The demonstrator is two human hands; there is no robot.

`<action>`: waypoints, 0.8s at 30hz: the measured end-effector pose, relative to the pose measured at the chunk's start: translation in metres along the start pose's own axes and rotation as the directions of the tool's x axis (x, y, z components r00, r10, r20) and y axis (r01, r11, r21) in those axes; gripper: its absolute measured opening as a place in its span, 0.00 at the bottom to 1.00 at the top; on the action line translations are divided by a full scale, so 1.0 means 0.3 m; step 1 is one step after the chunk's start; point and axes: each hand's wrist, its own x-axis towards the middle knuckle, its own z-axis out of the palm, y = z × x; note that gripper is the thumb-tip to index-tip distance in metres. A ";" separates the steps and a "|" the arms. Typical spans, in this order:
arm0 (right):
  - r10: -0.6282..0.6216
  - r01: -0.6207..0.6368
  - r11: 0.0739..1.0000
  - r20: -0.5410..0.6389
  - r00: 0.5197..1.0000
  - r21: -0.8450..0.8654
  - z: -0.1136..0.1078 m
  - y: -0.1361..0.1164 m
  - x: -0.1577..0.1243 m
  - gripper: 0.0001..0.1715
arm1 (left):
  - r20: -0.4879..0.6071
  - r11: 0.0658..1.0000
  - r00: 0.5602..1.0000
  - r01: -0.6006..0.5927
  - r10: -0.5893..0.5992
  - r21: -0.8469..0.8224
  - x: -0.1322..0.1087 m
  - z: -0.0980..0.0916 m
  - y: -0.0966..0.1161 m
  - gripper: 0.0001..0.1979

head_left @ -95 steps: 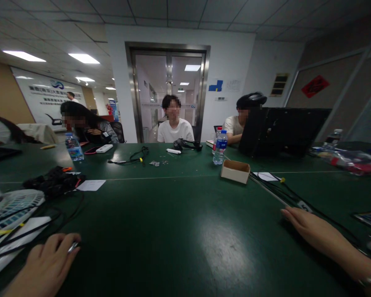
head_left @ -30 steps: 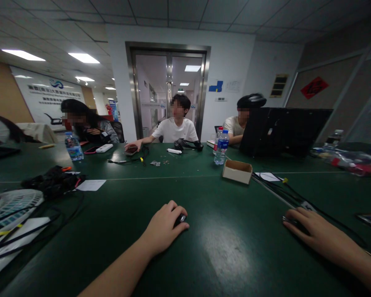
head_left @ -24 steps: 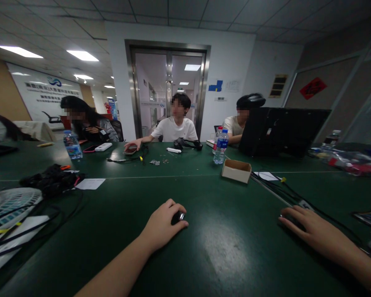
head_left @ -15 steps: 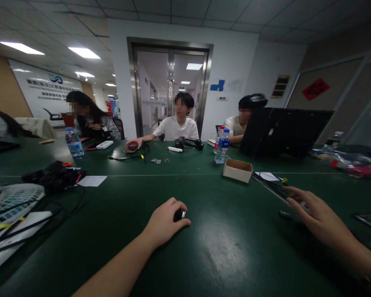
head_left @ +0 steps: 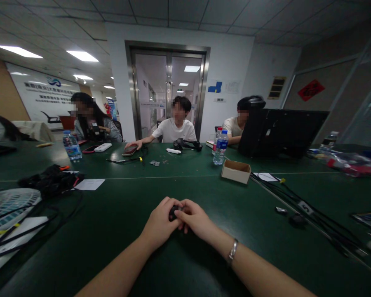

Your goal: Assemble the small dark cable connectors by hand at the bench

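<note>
My left hand [head_left: 160, 222] is closed around a small black object [head_left: 173, 212], just above the green table [head_left: 117, 260]. Fingers cover most of that object, so its kind does not show. My right hand [head_left: 196, 218] meets it from the other side, thumb and fingertips pinched together at the object. Whether the right fingers also hold a separate small piece cannot be seen. Off to the right lie a small black and silver piece [head_left: 280, 210] and a dark rounded thing [head_left: 297, 220], both apart from my hands.
Black cables [head_left: 323, 222] run along the right. Ahead stand an open cardboard box [head_left: 235, 172], bottles [head_left: 220, 149] and a black monitor [head_left: 281, 134]. A fan [head_left: 17, 206], black gear [head_left: 51, 181] and paper [head_left: 89, 184] are leftward. Several people sit across the table.
My right hand has moved left from above the cables to meet my left hand at the black object. The left hand has stayed nearly in place, still closed.
</note>
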 end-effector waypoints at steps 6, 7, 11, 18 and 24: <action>-0.103 0.125 0.971 -0.115 0.988 0.202 -0.038 0.035 -0.009 0.24 | 0.047 0.985 0.998 -0.043 0.052 -0.168 0.001 0.009 -0.019 0.14; -0.105 0.130 0.970 -0.127 0.986 0.207 -0.041 0.035 -0.010 0.25 | 0.033 0.981 0.999 -0.020 0.027 -0.192 0.003 0.010 -0.027 0.14; -0.117 0.137 0.972 -0.116 0.986 0.192 -0.038 0.025 -0.013 0.22 | 0.002 0.958 0.999 0.052 -0.054 -0.280 0.018 0.014 -0.058 0.14; -0.145 0.184 0.973 -0.257 0.956 0.136 -0.053 0.011 -0.025 0.18 | -0.002 0.875 0.999 0.045 -0.053 -0.482 0.030 0.005 -0.057 0.12; -0.150 0.196 0.964 -0.241 0.959 0.179 -0.053 0.014 -0.026 0.18 | -0.022 0.874 0.996 0.070 -0.092 -0.481 0.033 0.001 -0.064 0.10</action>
